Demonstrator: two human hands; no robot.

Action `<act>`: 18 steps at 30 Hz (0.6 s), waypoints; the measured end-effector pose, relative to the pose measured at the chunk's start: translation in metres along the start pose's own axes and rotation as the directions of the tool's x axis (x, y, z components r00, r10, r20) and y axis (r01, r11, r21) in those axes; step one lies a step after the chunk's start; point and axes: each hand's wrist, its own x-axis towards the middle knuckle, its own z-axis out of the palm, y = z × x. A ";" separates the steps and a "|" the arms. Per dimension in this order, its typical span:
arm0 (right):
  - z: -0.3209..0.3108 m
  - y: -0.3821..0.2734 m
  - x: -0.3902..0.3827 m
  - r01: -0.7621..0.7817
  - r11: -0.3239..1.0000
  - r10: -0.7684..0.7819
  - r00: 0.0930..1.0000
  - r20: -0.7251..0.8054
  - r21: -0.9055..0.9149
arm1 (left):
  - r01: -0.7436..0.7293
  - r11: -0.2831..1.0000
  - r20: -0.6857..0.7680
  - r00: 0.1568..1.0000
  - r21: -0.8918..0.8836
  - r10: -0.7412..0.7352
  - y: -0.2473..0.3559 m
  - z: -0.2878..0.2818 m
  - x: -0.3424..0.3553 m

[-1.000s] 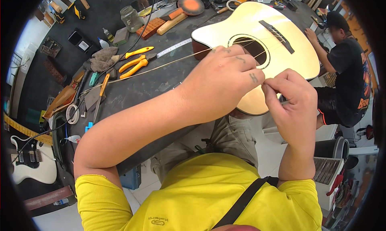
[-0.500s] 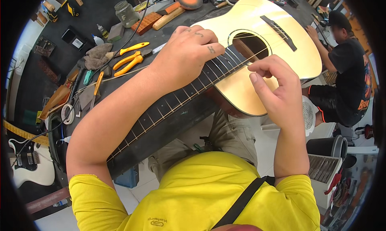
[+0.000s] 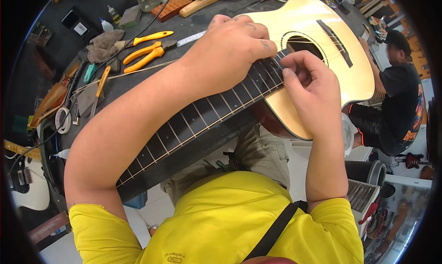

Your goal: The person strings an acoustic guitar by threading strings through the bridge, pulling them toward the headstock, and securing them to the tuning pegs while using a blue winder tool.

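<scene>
An acoustic guitar with a pale soundboard [image 3: 357,80] lies across the workbench, its dark fretboard [image 3: 216,110] running toward the lower left. My left hand [image 3: 235,50] is closed over the fretboard near the soundhole [image 3: 299,42]; its fingertips are hidden below the knuckles. Close beside it, my right hand [image 3: 315,82] is closed in a pinch at the body end of the fretboard, by the strings [image 3: 230,115]. Whatever lies between those fingertips is too small to tell. Strings cross the soundhole to the dark bridge [image 3: 334,42].
Orange-handled pliers [image 3: 143,57], a metal ruler [image 3: 189,38] and a grey cloth [image 3: 103,45] lie on the bench beyond my left forearm. A black cable crosses there. At the right sits a person in black [image 3: 403,98]. A white electric guitar [image 3: 32,190] stands at lower left.
My right hand's thumb and index have come closer together and moved next to my left hand at the fretboard's end. The view has shifted slightly.
</scene>
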 end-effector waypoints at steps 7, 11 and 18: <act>0.005 -0.001 0.001 0.076 0.995 -0.076 0.997 -0.011 -0.069 | 0.003 1.000 0.007 1.000 0.017 -0.003 0.001 0.003 -0.001; 0.006 -0.004 0.002 0.074 0.991 -0.076 0.997 -0.011 -0.112 | 0.027 0.999 0.025 0.999 0.024 -0.027 0.002 0.003 -0.002; 0.009 0.000 0.000 0.076 0.995 -0.079 0.996 -0.035 -0.065 | 0.012 0.999 0.009 1.000 0.049 -0.012 0.003 0.003 -0.001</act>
